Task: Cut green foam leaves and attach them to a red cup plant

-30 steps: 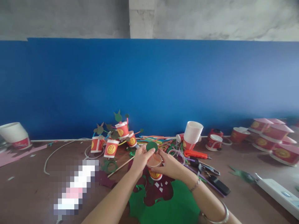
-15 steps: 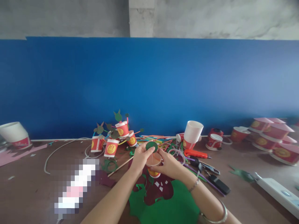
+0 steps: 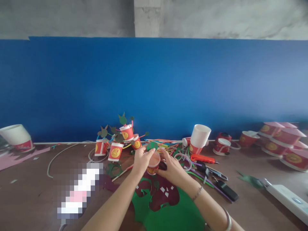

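A round piece of green paper [image 3: 152,146] is pinched between the thumb and fingers of my left hand [image 3: 141,162], just above the rim of a red paper cup [image 3: 152,169]. The cup stands upright, mouth up; whether my left fingers also touch it is hidden. My right hand [image 3: 172,166] is at the cup's right side with thumb and fingers spread, the thumb close to the cup wall. Below the cup lie dark red paper [image 3: 166,200] with several small white scraps and a large sheet of green paper [image 3: 178,218].
Decorated cups [image 3: 115,152] stand at the back left. Coloured straws [image 3: 166,144] lie behind my hands. To the right are a stack of cups [image 3: 200,136], an orange utility knife [image 3: 202,158], keys [image 3: 226,190] and a white device [image 3: 288,199]. Cups with pink tops [image 3: 288,136] are piled far right.
My right hand has loosened from the cup and its fingers are spread wider. The cup and my left hand, with the green paper disc, have shifted slightly left; the disc has tilted.
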